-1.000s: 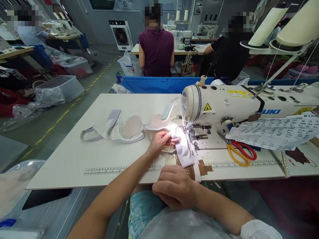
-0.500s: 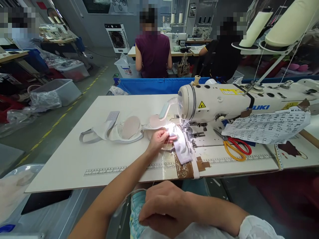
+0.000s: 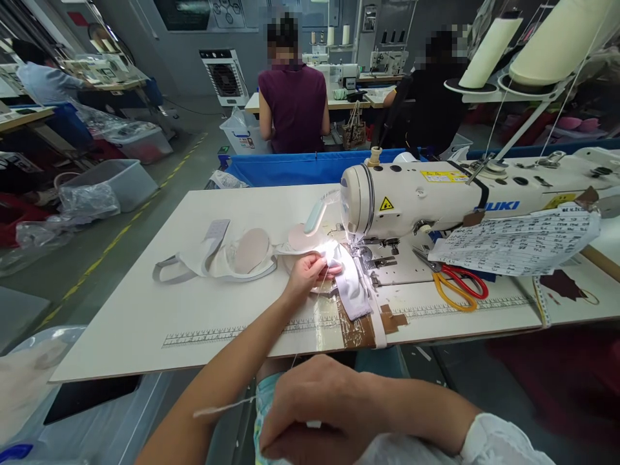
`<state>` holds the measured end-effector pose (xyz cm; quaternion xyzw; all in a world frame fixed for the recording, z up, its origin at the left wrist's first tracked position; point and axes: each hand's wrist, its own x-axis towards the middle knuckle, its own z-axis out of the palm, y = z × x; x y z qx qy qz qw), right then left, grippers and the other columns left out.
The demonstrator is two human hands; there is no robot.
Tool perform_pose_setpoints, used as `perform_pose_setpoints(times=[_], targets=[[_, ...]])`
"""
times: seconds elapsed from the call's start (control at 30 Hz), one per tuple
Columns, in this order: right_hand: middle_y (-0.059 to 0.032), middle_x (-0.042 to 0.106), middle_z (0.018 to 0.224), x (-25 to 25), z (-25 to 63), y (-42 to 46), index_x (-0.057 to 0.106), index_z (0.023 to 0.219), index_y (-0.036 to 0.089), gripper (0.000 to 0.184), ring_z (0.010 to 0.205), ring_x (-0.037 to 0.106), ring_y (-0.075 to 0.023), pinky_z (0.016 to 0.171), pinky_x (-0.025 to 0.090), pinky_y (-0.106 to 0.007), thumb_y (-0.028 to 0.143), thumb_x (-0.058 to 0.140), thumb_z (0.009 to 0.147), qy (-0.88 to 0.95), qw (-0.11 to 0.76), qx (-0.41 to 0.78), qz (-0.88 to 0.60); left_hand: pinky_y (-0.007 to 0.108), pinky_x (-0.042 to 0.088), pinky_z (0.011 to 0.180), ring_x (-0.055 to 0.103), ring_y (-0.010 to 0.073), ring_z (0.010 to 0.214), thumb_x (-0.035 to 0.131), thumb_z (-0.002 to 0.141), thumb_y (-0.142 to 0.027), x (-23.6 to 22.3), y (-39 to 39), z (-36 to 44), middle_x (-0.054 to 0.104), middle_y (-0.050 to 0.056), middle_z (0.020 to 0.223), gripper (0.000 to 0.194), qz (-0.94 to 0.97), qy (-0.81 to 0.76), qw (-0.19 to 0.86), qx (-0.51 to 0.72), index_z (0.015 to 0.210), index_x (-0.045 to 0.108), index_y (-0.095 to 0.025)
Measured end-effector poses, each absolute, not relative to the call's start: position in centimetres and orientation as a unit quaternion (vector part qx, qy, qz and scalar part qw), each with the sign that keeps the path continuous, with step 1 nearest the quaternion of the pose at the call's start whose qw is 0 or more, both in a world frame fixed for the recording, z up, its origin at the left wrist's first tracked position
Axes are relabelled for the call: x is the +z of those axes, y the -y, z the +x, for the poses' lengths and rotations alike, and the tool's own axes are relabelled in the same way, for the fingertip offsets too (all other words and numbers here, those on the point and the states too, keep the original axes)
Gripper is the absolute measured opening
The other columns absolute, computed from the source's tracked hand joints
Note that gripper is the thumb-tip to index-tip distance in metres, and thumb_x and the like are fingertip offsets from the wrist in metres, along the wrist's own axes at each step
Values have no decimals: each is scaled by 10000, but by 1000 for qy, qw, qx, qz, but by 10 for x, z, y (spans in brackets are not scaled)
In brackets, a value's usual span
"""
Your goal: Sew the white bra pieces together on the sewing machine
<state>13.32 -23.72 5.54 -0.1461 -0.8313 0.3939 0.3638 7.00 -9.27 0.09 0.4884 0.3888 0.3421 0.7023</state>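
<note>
A white bra [image 3: 252, 250] with round beige-pink cups lies stretched over the sewing table, its right end under the lit needle area of the sewing machine [image 3: 402, 197]. My left hand [image 3: 312, 271] pinches the bra's edge just left of the needle, thumb against fingers. A pale band end [image 3: 353, 297] of the bra hangs toward me, beside a narrow white strip [image 3: 380, 323]. My right hand [image 3: 314, 407] is curled closed in front of the table edge, above my lap. A small white spot shows between its fingers, but what it holds is unclear. A white thread [image 3: 225, 407] trails left of it.
Scissors [image 3: 458, 284] with red and orange handles lie right of the needle. A handwritten sheet [image 3: 518, 240] hangs on the machine. Thread cones [image 3: 491, 55] stand above. A clear plastic bin [image 3: 159, 413] is below left. Co-workers sit at machines beyond the blue cloth [image 3: 290, 168].
My right hand has moved slightly left and down, and the white thread beside it has shifted left. My left hand keeps its pinch on the bra, which stays in place.
</note>
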Motion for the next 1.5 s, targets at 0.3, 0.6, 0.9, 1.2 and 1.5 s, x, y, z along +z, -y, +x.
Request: perform_pose_setpoints(times=[0.3,0.6,0.9,1.2,1.5], targets=[[-19,699,844,70,128,231,520,919,180,121,832,632,-83,803,465,-161,216,410,956,865,325,358,-135,330,573,797,716,235,901,663,822,-324,0,92,70,747,146,861,235,470,-382,723,334,838,602,-97],[-20,696,945,53,112,229,530,941,175,101,909,639,-77,851,440,-121,200,433,948,857,335,376,-108,270,576,730,728,198,809,640,844,-257,1,91,71,747,116,778,164,449,-385,733,337,796,588,-109],[-5,629,734,62,163,231,555,947,187,136,615,556,-83,644,475,-202,146,446,878,759,466,376,-256,287,575,696,728,230,793,715,774,-319,0,92,70,733,98,727,246,445,-361,741,351,776,578,-115],[63,522,558,37,215,225,541,962,219,92,466,501,-79,458,400,-195,271,467,944,609,499,364,-498,318,575,755,723,243,849,707,777,-391,1,96,73,746,147,831,307,456,-369,736,338,799,556,-125],[29,616,616,12,204,183,504,930,204,103,534,579,-123,534,415,-223,258,416,918,602,440,240,-621,317,578,711,720,225,723,787,651,-452,-3,98,76,708,78,681,412,452,-374,725,361,748,576,-112]])
